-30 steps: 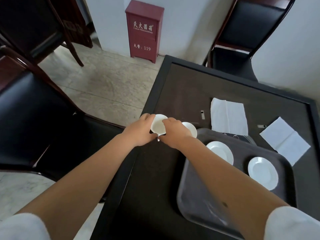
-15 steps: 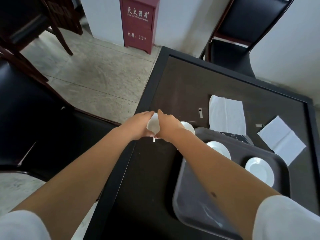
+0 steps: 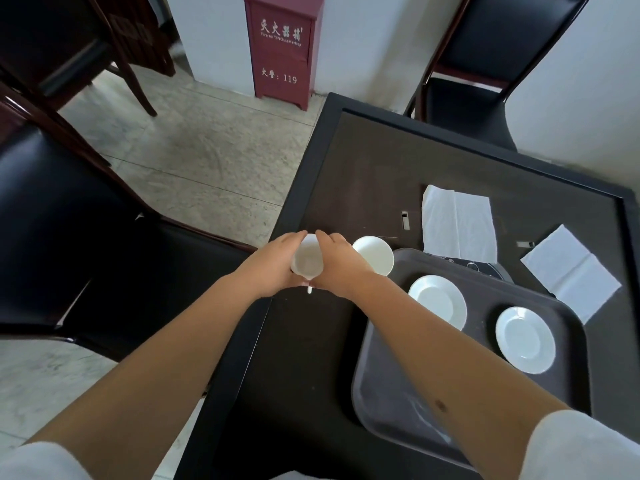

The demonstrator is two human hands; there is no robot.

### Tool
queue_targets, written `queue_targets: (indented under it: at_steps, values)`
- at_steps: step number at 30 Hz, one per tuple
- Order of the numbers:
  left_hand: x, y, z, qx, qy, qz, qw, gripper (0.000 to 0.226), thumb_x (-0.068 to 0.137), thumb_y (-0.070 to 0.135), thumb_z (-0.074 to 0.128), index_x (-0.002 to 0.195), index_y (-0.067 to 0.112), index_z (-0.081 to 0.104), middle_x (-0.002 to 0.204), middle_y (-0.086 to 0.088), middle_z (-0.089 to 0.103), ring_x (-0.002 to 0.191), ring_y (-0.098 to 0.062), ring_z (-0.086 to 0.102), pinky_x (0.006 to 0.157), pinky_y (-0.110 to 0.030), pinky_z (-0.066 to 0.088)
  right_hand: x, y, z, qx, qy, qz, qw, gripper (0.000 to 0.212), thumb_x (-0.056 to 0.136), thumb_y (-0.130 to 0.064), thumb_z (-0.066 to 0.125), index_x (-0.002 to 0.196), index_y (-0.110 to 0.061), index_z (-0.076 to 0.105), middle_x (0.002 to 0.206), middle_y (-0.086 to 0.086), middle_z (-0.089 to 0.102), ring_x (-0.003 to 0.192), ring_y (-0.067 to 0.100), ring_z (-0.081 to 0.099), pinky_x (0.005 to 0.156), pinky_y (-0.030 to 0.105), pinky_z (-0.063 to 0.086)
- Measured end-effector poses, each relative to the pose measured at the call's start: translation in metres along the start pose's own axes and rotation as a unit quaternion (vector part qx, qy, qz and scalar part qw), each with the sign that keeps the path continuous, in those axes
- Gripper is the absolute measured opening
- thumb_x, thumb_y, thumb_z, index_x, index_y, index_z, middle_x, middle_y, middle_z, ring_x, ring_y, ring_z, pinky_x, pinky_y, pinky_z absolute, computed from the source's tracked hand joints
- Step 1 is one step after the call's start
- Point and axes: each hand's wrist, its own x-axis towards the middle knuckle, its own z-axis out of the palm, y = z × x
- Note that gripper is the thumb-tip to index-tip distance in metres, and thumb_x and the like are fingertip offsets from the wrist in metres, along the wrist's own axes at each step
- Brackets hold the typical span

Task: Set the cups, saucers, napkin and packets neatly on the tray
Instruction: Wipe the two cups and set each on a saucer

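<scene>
Dark square table (image 3: 363, 174) in a tiled room, black chairs round it, red fire-extinguisher cabinet (image 3: 282, 46) against the wall. Grey tray (image 3: 398, 393) near the front corner, already carrying two white saucers (image 3: 437, 302) side by side, spaced as if each awaits a cup. Two napkins off the tray: one (image 3: 459, 228) touching its far rim, another (image 3: 571, 273) beside its right edge. Small packet-like slips (image 3: 404, 219) on the bare top, too small to read. Second cup (image 3: 375, 254) upright just beyond the tray corner. First cup (image 3: 307, 259) cradled at the table's left edge, tilted with its mouth up toward the camera, handle low between the palms. Left hand (image 3: 277, 268) and right hand (image 3: 337, 266) both curled round its sides, fingers pressed together, probably steadying it for the near saucer.
</scene>
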Motion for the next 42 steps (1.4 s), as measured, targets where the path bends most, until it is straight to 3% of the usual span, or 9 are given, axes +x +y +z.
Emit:
queue_targets:
  at_steps: [4, 10, 15, 20, 25, 28, 32, 35, 42]
  values:
    - [-0.038, 0.006, 0.003, -0.003, 0.002, 0.005, 1.000, 0.103, 0.070, 0.055, 0.080, 0.152, 0.030, 0.023, 0.154, 0.009, 0.033, 0.134, -0.015, 0.039, 0.105, -0.038, 0.038, -0.040, 0.002, 0.008, 0.054, 0.026, -0.020, 0.998, 0.103, 0.065, -0.049, 0.086, 0.146, -0.019, 0.031, 0.139, 0.000, 0.047, 0.124, 0.020, 0.047, 0.104, 0.041, 0.042]
    - [-0.091, 0.032, 0.019, -0.037, 0.019, 0.022, 0.999, 0.102, 0.066, 0.054, 0.083, 0.148, 0.042, 0.023, 0.151, 0.018, 0.034, 0.131, -0.005, 0.038, 0.101, -0.033, 0.036, -0.118, 0.015, 0.017, 0.188, 0.097, -0.068, 0.975, 0.077, 0.059, -0.039, 0.090, 0.122, -0.031, 0.045, 0.104, -0.025, 0.050, 0.101, 0.006, 0.050, 0.083, 0.028, 0.043]
    - [-0.127, 0.061, 0.044, -0.066, 0.031, 0.006, 0.997, 0.105, 0.060, 0.061, 0.082, 0.145, 0.049, 0.022, 0.150, 0.022, 0.035, 0.121, 0.009, 0.029, 0.097, -0.027, 0.030, -0.172, 0.034, 0.023, 0.239, 0.096, -0.057, 0.965, 0.099, 0.061, -0.044, 0.088, 0.144, -0.031, 0.035, 0.134, -0.015, 0.051, 0.117, 0.009, 0.052, 0.098, 0.031, 0.047]
    - [-0.156, 0.099, 0.067, -0.088, 0.033, 0.010, 0.996, 0.108, 0.052, 0.072, 0.074, 0.145, 0.048, 0.023, 0.147, 0.024, 0.037, 0.120, 0.010, 0.031, 0.097, -0.025, 0.031, -0.221, 0.058, 0.022, 0.285, 0.103, -0.061, 0.951, 0.090, 0.063, -0.041, 0.089, 0.138, -0.036, 0.041, 0.129, -0.016, 0.056, 0.113, 0.006, 0.058, 0.096, 0.030, 0.051]
    - [-0.174, 0.144, 0.093, -0.111, 0.036, 0.037, 0.992, 0.097, 0.063, 0.051, 0.084, 0.144, 0.043, 0.032, 0.119, 0.051, 0.036, 0.109, 0.030, 0.033, 0.083, -0.006, 0.030, -0.273, 0.087, 0.015, 0.303, 0.122, -0.046, 0.944, 0.076, 0.064, -0.041, 0.089, 0.118, -0.063, 0.039, 0.112, -0.039, 0.054, 0.106, -0.011, 0.055, 0.075, 0.002, 0.043]
    - [-0.177, 0.173, 0.112, -0.121, 0.023, 0.039, 0.992, 0.096, 0.067, 0.040, 0.087, 0.146, 0.039, 0.033, 0.127, 0.041, 0.039, 0.117, 0.012, 0.041, 0.096, -0.017, 0.035, -0.300, 0.111, 0.013, 0.301, 0.129, -0.039, 0.944, 0.080, 0.063, -0.048, 0.086, 0.130, -0.046, 0.042, 0.120, -0.028, 0.056, 0.108, -0.003, 0.058, 0.079, 0.006, 0.045]
    - [-0.175, 0.214, 0.142, -0.110, -0.001, 0.060, 0.992, 0.085, 0.066, 0.042, 0.087, 0.132, 0.054, 0.035, 0.117, 0.050, 0.040, 0.110, 0.022, 0.041, 0.090, -0.010, 0.034, -0.335, 0.151, 0.011, 0.307, 0.157, -0.017, 0.939, 0.076, 0.062, -0.049, 0.087, 0.122, -0.061, 0.042, 0.110, -0.039, 0.056, 0.102, -0.011, 0.057, 0.073, 0.003, 0.045]
    - [-0.167, 0.245, 0.166, -0.111, -0.027, 0.070, 0.991, 0.083, 0.066, 0.045, 0.087, 0.134, 0.048, 0.040, 0.132, 0.033, 0.047, 0.122, 0.005, 0.044, 0.101, -0.027, 0.042, -0.360, 0.183, 0.008, 0.305, 0.180, -0.004, 0.935, 0.076, 0.062, -0.047, 0.088, 0.112, -0.073, 0.037, 0.105, -0.048, 0.052, 0.101, -0.015, 0.054, 0.067, -0.003, 0.040]
    - [-0.141, 0.308, 0.218, -0.086, -0.043, 0.098, 0.991, 0.094, 0.064, 0.049, 0.086, 0.143, 0.041, 0.037, 0.142, 0.022, 0.044, 0.124, 0.001, 0.042, 0.102, -0.028, 0.040, -0.400, 0.258, -0.001, 0.320, 0.201, 0.032, 0.925, 0.085, 0.059, -0.052, 0.086, 0.133, -0.037, 0.047, 0.112, -0.025, 0.061, 0.101, -0.001, 0.062, 0.086, 0.019, 0.051]
